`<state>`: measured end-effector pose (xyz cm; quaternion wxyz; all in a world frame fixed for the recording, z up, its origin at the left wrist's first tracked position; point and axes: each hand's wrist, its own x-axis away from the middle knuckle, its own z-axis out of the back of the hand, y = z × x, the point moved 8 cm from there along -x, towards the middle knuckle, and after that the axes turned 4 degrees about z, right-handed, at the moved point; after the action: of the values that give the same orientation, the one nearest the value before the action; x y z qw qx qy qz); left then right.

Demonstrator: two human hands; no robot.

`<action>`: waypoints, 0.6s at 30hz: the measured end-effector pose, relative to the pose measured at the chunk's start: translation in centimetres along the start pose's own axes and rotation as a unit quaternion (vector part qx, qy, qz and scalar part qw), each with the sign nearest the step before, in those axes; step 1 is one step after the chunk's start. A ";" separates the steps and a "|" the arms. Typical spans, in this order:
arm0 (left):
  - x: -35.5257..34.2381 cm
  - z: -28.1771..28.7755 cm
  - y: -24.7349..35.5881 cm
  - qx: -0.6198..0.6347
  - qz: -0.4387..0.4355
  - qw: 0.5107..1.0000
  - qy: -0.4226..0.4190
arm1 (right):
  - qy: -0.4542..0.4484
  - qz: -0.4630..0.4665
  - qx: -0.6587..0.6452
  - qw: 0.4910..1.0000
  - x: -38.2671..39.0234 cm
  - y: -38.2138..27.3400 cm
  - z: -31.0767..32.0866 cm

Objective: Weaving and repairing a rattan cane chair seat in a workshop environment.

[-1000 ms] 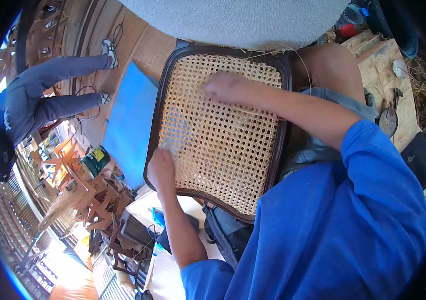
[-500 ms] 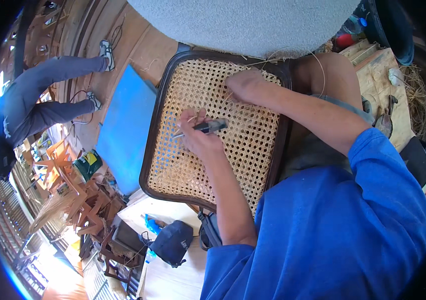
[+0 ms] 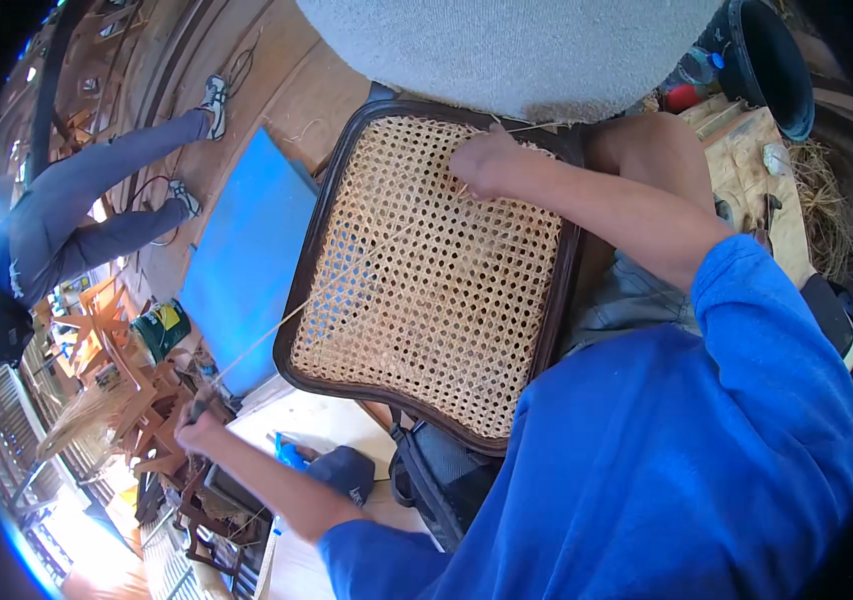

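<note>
A panel of woven cane (image 3: 436, 290) in a dark wooden frame (image 3: 298, 300) lies tilted across my lap. My left hand (image 3: 200, 428) is stretched far out to the left, closed on a pale cane strand (image 3: 281, 318). That strand runs taut from the fist to the upper middle of the weave. A small dark tool (image 3: 196, 408) shows at the same fist, mostly covered by the fingers. Near the far right corner, my right hand (image 3: 486, 163) rests on the weave with its fingers curled in; what they pinch is hidden. Loose cane ends stick out beside it.
A blue board (image 3: 246, 260) leans left of the frame. Beyond it stands a person in grey trousers (image 3: 111, 165). Star-shaped wooden pieces (image 3: 96, 320) are heaped at left. A pale padded surface (image 3: 516, 50) lies ahead; a wooden block (image 3: 761, 180) and black bucket (image 3: 771, 70) are at right.
My left hand has moved from over the weave out past the frame's left edge, drawing a strand taut. My right hand stays at nearly the same place.
</note>
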<state>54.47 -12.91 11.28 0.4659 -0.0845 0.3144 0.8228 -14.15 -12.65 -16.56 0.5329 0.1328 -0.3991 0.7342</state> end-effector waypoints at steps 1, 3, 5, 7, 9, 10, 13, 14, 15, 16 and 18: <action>1.7 -1.5 5.1 -0.044 -0.037 0.998 -0.019 | -0.006 -0.045 -0.015 0.999 0.1 2.1 -0.6; 0.2 3.6 6.9 -0.300 -0.064 0.952 0.020 | 0.076 0.021 -0.113 0.990 0.6 1.0 -0.5; -2.0 6.2 7.6 -0.408 -0.010 0.911 0.063 | 0.234 0.097 -0.205 0.945 1.0 0.9 -0.5; -2.2 9.2 10.1 -0.341 0.041 0.936 0.079 | 0.289 0.128 -0.241 0.918 1.6 0.4 -1.5; -7.9 11.1 7.3 -0.395 -0.027 0.916 0.060 | 0.341 0.158 -0.270 0.886 2.1 0.3 -1.0; -10.6 12.5 5.5 -0.396 -0.022 0.916 0.059 | 0.336 0.161 -0.292 0.881 1.9 0.5 -1.1; -14.1 15.2 3.2 -0.254 0.048 0.966 0.024 | 0.311 0.156 -0.356 0.867 1.9 1.1 -1.6; -13.0 13.3 6.3 -0.272 0.065 0.960 0.010 | 0.304 0.141 -0.400 0.853 2.2 2.9 -2.0; -8.1 10.1 14.4 -0.260 -0.049 0.964 0.010 | 0.296 0.119 -0.442 0.838 2.4 4.5 -2.5; -9.4 11.4 10.8 -0.263 -0.047 0.963 0.023 | 0.296 0.132 -0.443 0.835 2.1 3.9 -2.2; -16.6 25.4 4.0 -0.304 -0.221 0.920 0.106 | 0.270 0.157 -0.497 0.809 0.2 0.3 -2.2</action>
<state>64.27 -11.04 40.23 0.5519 -0.3763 0.0699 0.7409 -14.00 -11.00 -18.01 0.4900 -0.4186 -0.5649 0.5153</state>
